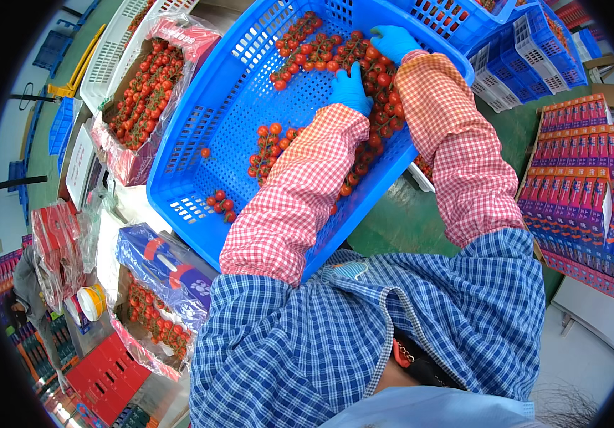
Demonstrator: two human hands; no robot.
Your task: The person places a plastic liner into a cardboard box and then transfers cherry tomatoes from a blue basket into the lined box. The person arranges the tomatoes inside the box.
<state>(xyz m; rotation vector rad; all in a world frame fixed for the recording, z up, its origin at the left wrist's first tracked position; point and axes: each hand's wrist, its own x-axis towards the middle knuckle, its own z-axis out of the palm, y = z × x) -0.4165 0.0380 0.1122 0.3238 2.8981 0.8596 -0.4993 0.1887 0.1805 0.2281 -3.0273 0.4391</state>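
A large blue perforated plastic crate (178,155) stands tilted in the view before me. Vine cherry tomatoes (387,101) lie along its right side and far end, with smaller clusters (269,147) near the middle and at the near left corner. My left hand (351,92), in a blue glove, rests among the tomatoes with fingers spread, touching a truss; whether it grips one is hidden. My right hand (394,43), also gloved, reaches over the far right part of the pile by the crate wall. Its fingertips meet the tomatoes, and its grip cannot be made out.
Left of the crate are a plastic-lined carton of tomatoes (200,48) and a second lined carton (125,334). Blue and white crates (521,59) are stacked at the upper right. Printed cartons (569,187) stand stacked at right. Another person (34,289) bends at the far left.
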